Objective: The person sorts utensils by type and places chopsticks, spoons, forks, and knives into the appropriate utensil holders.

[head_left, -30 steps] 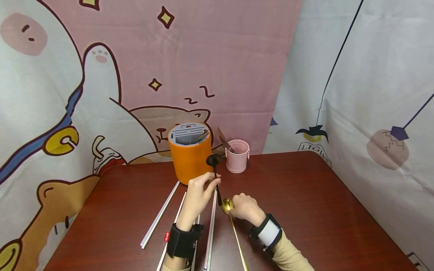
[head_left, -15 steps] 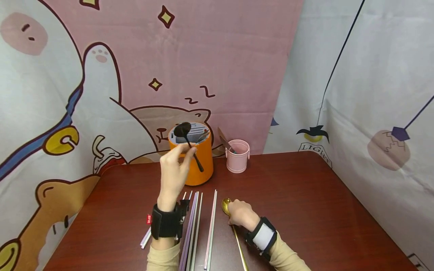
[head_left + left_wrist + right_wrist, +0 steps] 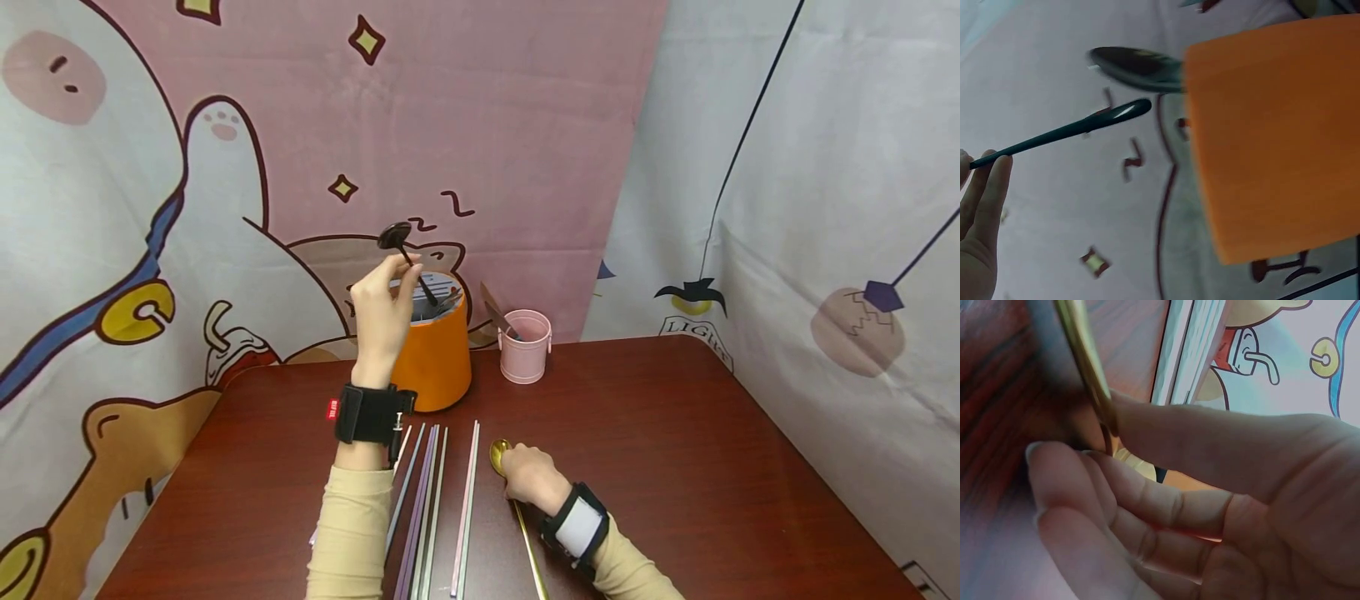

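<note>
My left hand (image 3: 382,304) pinches a black spoon (image 3: 394,236) by its handle, bowl up, at the mouth of the orange utensil holder (image 3: 433,358). In the left wrist view, the handle's rounded end (image 3: 1125,111) points toward the holder (image 3: 1272,144), beside a dark spoon bowl (image 3: 1138,69) that sticks out of it. My right hand (image 3: 534,477) pinches a long gold spoon (image 3: 501,454) just below the bowl; its handle slants across the table toward me. Thumb and fingertips meet on the gold stem (image 3: 1088,362) in the right wrist view.
Several pale and purple chopsticks (image 3: 422,508) lie on the brown table (image 3: 675,467) between the two arms. A pink bucket (image 3: 525,354) with brown-handled cutlery (image 3: 498,315) stands right of the holder. A cartoon-printed cloth (image 3: 525,150) hangs behind.
My left hand has lifted the black spoon from near the gold spoon, up and left to the holder's mouth. My right hand has shifted slightly left and down, onto the gold spoon.
</note>
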### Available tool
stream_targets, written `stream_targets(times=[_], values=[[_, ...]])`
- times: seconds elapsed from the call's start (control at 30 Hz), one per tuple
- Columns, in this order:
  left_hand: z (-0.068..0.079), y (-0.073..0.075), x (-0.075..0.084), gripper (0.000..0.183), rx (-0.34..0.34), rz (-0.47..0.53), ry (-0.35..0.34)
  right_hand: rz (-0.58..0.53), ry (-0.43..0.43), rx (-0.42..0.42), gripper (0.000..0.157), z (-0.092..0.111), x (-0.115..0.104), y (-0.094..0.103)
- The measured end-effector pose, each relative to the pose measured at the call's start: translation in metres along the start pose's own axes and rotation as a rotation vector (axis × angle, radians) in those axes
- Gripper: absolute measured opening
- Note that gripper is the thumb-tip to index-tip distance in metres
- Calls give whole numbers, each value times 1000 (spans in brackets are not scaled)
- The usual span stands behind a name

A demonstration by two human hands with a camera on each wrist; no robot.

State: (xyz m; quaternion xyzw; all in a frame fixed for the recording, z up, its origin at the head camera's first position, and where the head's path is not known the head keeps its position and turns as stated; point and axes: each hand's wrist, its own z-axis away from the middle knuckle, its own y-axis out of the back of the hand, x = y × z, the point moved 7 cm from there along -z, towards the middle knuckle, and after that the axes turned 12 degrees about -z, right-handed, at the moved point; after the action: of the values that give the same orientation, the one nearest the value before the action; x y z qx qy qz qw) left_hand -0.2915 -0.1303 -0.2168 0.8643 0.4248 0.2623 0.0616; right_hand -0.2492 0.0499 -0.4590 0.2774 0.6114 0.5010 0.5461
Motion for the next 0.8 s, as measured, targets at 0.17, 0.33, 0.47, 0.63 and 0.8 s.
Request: stream_targets(times=[0.17,0.33,0.47,0.63,0.8], values=[[-2,-25,-16,18,-90,-10,33,-3,1,2,25,1,0,0],[3,-48,-33,18,-210,-73,62,-2,5,4,24,2,-1,0],[9,-64,-43,17,-304,-96,60,-3,9,0,24,2,-1,0],[14,-80,-52,13,-411,-130,73,-5,17,0,26,2,-1,2],[16,-88,-59,13,-472,-165,74,-11,22,-6,28,2,-1,2]])
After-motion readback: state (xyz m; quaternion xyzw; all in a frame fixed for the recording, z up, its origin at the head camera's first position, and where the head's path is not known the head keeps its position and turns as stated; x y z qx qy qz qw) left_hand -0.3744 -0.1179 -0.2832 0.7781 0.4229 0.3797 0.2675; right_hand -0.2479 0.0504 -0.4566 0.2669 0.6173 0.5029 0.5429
